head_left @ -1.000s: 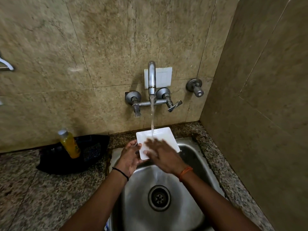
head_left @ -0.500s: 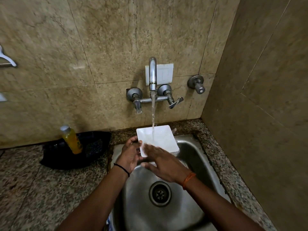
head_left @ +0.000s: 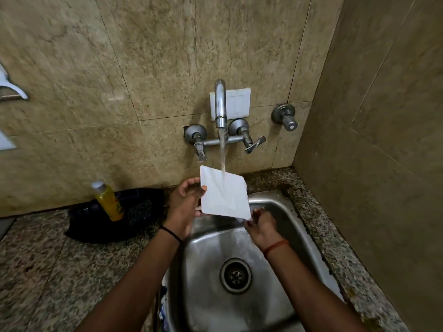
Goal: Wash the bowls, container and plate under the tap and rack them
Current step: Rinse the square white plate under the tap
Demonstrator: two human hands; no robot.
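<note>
1. Nearest, the round steel drain sits in the stainless steel sink; keep the runoff falling into the basin, not onto the speckled granite counter.
2. The right hand is under the plate's near right corner, fingers curled at its edge; whether it truly grips, I cannot tell. Steady that corner.
3. The left hand pinches the left edge of the square white plate, tilted over the sink's far rim.
4. Farthest, the chrome wall tap pours onto the plate's upper face; turn it so every corner rinses.
</note>
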